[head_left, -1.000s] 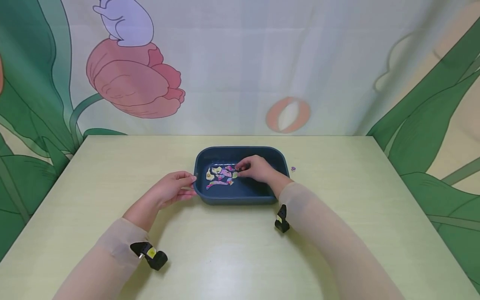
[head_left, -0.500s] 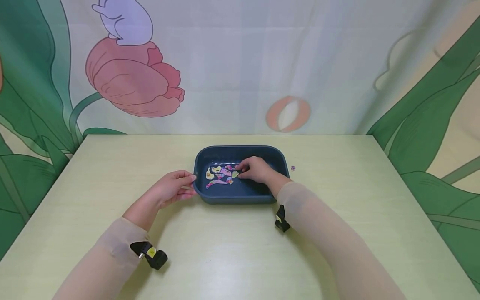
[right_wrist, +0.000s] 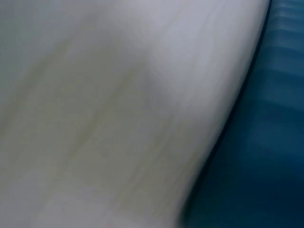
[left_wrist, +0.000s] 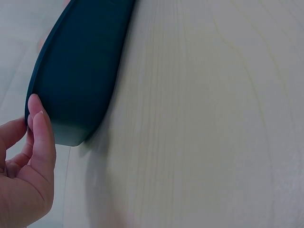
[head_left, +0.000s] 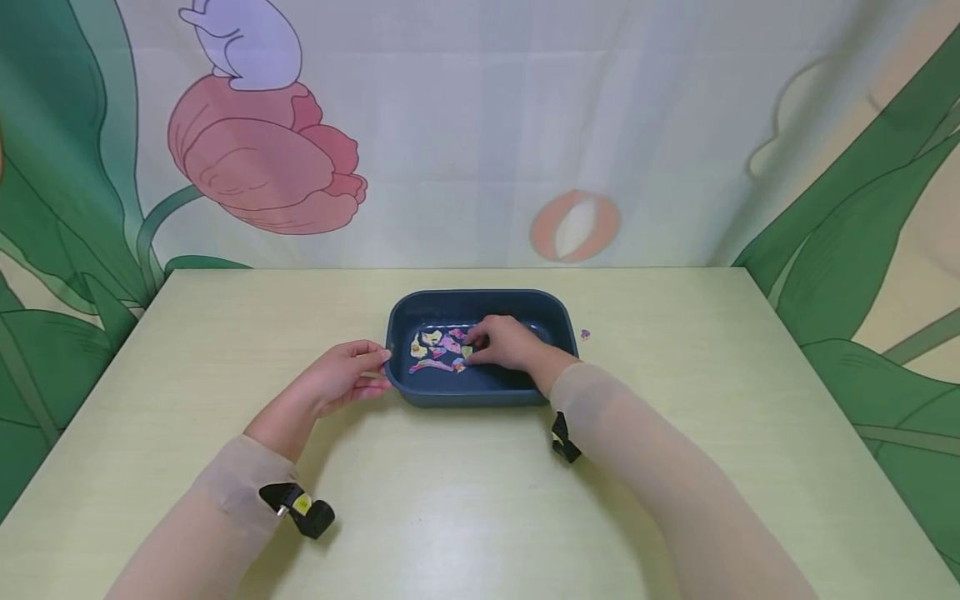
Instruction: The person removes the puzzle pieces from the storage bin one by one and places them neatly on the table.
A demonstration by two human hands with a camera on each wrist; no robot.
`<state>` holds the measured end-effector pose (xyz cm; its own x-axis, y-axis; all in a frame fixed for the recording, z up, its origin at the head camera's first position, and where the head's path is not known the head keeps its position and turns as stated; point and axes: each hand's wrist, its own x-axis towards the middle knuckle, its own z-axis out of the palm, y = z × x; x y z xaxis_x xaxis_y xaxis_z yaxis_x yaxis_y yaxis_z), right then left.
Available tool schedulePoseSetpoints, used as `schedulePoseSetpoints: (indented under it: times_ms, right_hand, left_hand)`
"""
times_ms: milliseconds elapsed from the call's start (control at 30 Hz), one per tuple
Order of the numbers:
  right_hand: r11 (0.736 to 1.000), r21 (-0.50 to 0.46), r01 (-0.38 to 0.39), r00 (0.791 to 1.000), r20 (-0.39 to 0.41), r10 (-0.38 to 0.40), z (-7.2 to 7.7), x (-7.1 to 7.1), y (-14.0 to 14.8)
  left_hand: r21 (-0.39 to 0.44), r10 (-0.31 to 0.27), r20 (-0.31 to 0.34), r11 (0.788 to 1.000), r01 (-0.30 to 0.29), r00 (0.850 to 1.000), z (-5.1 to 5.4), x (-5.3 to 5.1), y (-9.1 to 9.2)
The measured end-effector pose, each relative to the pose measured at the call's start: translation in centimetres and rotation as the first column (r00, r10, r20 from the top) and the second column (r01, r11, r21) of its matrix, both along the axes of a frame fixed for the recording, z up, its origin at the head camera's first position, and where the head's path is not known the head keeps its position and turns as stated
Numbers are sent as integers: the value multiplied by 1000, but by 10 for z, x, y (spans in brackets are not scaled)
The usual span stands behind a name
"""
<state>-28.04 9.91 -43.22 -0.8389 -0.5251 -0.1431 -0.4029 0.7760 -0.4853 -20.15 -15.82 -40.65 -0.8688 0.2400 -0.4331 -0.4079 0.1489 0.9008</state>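
Observation:
In the head view a dark blue tray holds several small flat colourful cutouts, mostly pink, purple and yellow, lying together in its left half. My left hand grips the tray's left rim between thumb and fingers; the left wrist view shows that hand at the tray's end wall. Inside the tray my right hand reaches over the cutouts' right edge. Its bent forefinger and thumb stand apart around a small yellow-green cutout; whether they pinch it is too small to tell. The right wrist view lacks the hand.
One tiny purple cutout lies on the pale wooden table, just right of the tray. Behind the table hangs a printed curtain. Black wrist cameras are strapped to both sleeves.
My right hand has shifted slightly left and toward me, its thumb now lower beside the yellow-green cutout. The left hand keeps its hold on the rim.

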Motion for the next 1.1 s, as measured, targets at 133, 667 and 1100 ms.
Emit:
schedulePoseSetpoints:
  times_ms: [133, 667, 1100]
  right_hand:
    - [1000, 17, -22, 999, -34, 22, -1, 0, -1]
    - [999, -4, -42, 997, -63, 41, 1, -1, 0]
    - [978, -200, 60, 997, -32, -67, 5, 1, 1]
  left_hand:
    - [-6, 0, -1, 1000, 0, 1000, -1, 0, 0]
    - [-1, 9, 3, 1000, -9, 1000, -2, -2, 2]
    - [7, 3, -17, 1000, -3, 1000, -6, -1, -2]
